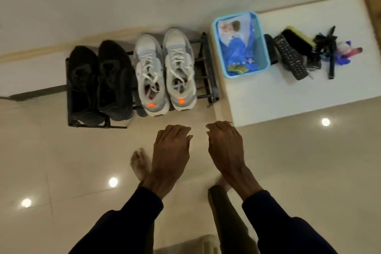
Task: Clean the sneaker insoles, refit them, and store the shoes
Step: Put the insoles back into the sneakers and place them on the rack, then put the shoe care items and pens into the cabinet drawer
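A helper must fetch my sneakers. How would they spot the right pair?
Find the black shoe rack beside the white table. Two pairs sit on top; the sneakers are the right-hand pair, pale grey with orange heel tabs, unlike the black pair.

Long dark navy sleeves [132,218], bare hands [172,150], bare feet [140,164].

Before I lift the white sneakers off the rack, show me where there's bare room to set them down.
Free: the floor tiles between the rack, left hand and right hand; the white table's near strip, in front of the blue basket and remote. Crowded: the rack, filled by black shoes and white sneakers; the table's back, around the brush.
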